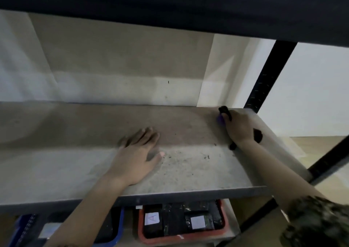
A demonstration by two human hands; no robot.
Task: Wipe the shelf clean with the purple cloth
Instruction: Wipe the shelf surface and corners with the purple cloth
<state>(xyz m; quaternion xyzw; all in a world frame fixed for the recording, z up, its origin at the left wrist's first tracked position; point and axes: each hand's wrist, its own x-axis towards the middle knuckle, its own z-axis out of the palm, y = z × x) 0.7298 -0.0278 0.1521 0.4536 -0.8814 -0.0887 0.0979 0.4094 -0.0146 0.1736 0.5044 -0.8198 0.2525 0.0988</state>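
While the left hand (138,157) lies palm down on the shelf (56,163), fingers spread flat and holding nothing, the right hand (238,127) is closed around the purple cloth (220,119) at the shelf's far right corner. Only a small purple patch of the cloth shows, at the fingertips on the hand's left side, pressed against the shelf surface; the rest is hidden under the hand. Dark shapes at the right hand's fingertips, near the wrist and at the heel of the palm cannot be identified. The left hand sits near the middle of the shelf, thumb pointing toward the right hand, well apart from the cloth. Dark specks of dirt (188,163) are scattered over the shelf between the two hands, densest toward the shelf's front edge. A black upright post (264,80) stands just behind the shelf's far right corner, and a dark board spans above the shelf. Below the shelf's front edge sit a red tray (143,235), holding black blocks with white labels, and a blue tray (118,233) to its left. A patterned sleeve (317,222) covers the right upper arm.
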